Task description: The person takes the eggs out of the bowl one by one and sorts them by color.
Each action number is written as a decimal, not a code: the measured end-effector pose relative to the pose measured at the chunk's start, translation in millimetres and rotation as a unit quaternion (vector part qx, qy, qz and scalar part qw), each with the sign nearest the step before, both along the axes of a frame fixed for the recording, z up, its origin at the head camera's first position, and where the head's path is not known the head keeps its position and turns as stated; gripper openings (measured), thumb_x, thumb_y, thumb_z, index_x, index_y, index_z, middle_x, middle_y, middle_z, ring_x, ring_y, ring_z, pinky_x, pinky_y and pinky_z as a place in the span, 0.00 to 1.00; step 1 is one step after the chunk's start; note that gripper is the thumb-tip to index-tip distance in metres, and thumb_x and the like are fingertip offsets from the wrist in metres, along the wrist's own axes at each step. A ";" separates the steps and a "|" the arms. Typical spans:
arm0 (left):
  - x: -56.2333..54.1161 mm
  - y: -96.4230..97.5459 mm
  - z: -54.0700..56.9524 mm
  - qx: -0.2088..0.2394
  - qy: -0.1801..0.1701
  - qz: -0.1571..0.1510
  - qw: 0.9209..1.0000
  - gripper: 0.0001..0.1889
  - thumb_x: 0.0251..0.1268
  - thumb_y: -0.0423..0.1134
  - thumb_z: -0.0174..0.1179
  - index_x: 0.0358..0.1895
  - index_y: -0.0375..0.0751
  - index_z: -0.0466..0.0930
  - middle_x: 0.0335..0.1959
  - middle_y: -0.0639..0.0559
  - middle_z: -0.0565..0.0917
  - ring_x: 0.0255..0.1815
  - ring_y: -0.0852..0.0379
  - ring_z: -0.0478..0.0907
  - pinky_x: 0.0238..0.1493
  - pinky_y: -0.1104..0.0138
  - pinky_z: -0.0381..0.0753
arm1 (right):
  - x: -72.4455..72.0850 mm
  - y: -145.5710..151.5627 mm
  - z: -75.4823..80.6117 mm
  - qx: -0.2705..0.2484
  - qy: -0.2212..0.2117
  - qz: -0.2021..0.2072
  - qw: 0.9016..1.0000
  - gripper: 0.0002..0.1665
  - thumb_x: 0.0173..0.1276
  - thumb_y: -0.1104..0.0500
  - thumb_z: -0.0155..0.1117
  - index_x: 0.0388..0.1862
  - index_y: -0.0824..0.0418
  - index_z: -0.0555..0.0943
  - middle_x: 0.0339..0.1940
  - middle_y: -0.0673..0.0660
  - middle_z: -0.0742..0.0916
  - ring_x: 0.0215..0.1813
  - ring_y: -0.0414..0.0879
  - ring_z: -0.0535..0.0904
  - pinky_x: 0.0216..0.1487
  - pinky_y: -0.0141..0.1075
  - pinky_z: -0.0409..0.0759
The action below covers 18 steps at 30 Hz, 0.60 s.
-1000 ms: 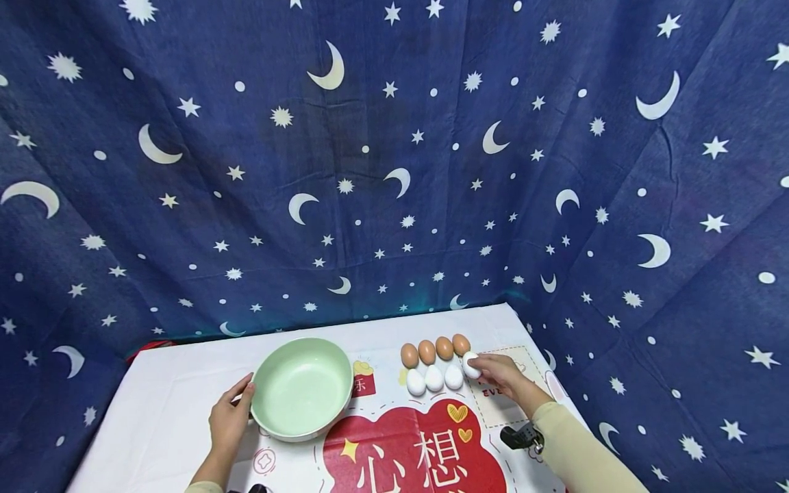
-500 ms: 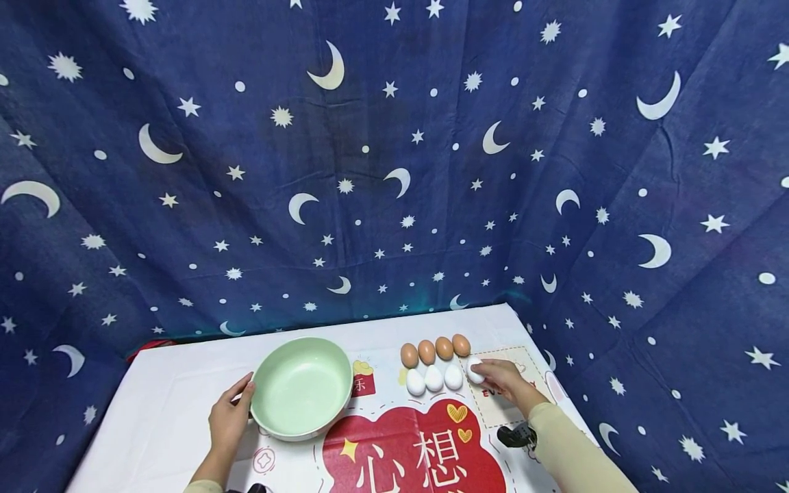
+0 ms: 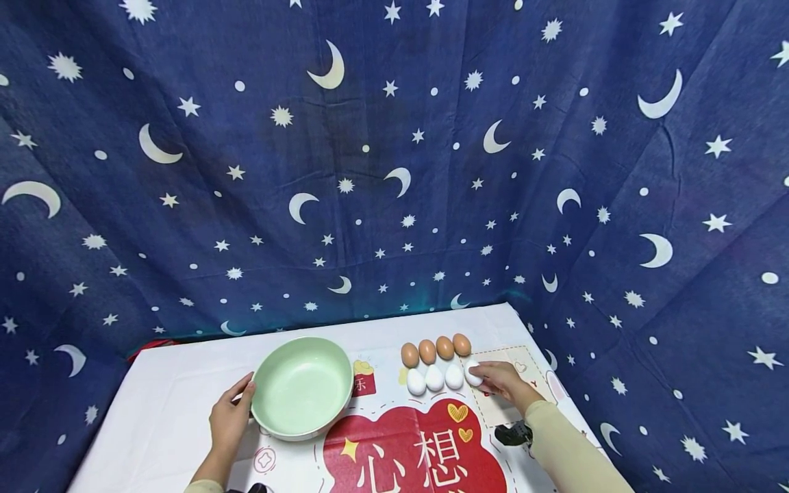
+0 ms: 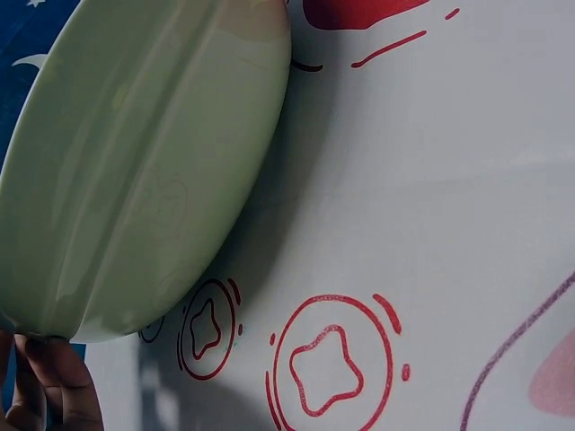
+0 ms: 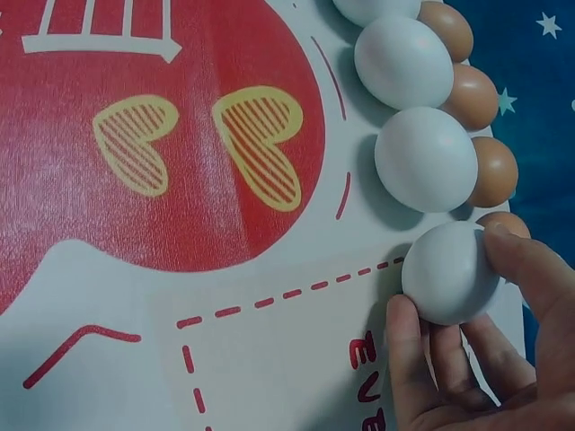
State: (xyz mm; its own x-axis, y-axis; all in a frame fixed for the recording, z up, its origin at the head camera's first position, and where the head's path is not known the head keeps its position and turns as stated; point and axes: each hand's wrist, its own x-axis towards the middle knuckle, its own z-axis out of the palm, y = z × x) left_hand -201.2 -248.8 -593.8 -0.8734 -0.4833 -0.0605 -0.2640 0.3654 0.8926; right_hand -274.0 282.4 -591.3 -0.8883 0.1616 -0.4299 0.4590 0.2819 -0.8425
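Observation:
At the left side of a pale green bowl (image 3: 302,387), my left hand (image 3: 228,418) holds the rim with thumb and fingers. The bowl's outer wall (image 4: 153,171) fills much of the left wrist view, with fingertips (image 4: 63,382) against its lower end. My right hand (image 3: 502,380) grips a white egg (image 5: 449,272) between thumb and fingers at the right end of a row of white eggs (image 3: 434,378). That egg looks close to the table. Behind them lies a row of brown eggs (image 3: 427,352), partly hidden by the white ones in the right wrist view.
A white tablecloth (image 3: 172,397) printed with a red cloud shape (image 3: 413,452) and yellow hearts covers the table. A dark blue curtain (image 3: 370,205) with moons and stars hangs behind and to the right of the table.
The right hand with its white egg shifted slightly right and down, away from the brown eggs, then slightly back left, level with the white row. The left hand and bowl have not moved.

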 end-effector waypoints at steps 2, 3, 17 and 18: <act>-0.2 -0.1 -0.1 -0.001 0.000 0.000 1.000 0.25 0.75 0.51 0.53 0.65 0.38 0.75 0.59 0.32 0.79 0.28 0.82 0.70 0.28 0.76 0.82 | -0.2 -0.8 0.1 0.001 -0.001 0.000 1.000 0.36 0.60 0.58 0.72 0.62 0.78 0.73 0.36 0.57 0.88 0.31 0.40 0.83 0.37 0.32 0.85; -0.1 -0.1 -0.1 -0.001 0.000 0.000 1.000 0.25 0.75 0.51 0.53 0.65 0.38 0.75 0.59 0.31 0.79 0.28 0.82 0.70 0.28 0.76 0.82 | -0.4 -1.1 -0.3 0.003 -0.001 0.000 1.000 0.36 0.60 0.58 0.72 0.62 0.78 0.73 0.36 0.57 0.88 0.31 0.40 0.83 0.37 0.33 0.85; 0.4 -0.1 0.2 0.003 -0.002 -0.004 1.000 0.26 0.75 0.53 0.52 0.66 0.38 0.75 0.60 0.33 0.78 0.30 0.81 0.69 0.29 0.76 0.82 | 3.8 0.7 -0.6 0.011 0.009 0.020 1.000 0.41 0.54 0.53 0.76 0.59 0.79 0.74 0.41 0.62 0.89 0.32 0.39 0.84 0.38 0.31 0.86; 0.1 0.0 0.2 0.003 -0.003 -0.004 1.000 0.27 0.75 0.53 0.52 0.66 0.38 0.75 0.60 0.32 0.78 0.30 0.81 0.70 0.28 0.76 0.82 | 3.4 0.4 -1.0 0.012 0.007 0.016 1.000 0.41 0.55 0.53 0.76 0.59 0.78 0.75 0.42 0.63 0.88 0.33 0.39 0.84 0.38 0.32 0.86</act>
State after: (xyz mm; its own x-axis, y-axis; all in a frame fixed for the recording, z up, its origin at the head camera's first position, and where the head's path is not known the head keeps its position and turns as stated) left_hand -201.0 -248.9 -593.5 -0.8770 -0.4757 -0.0681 -0.2656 0.3617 0.8937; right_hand -270.6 282.9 -592.2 -0.8988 0.1438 -0.4141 0.4382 0.3159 -0.8415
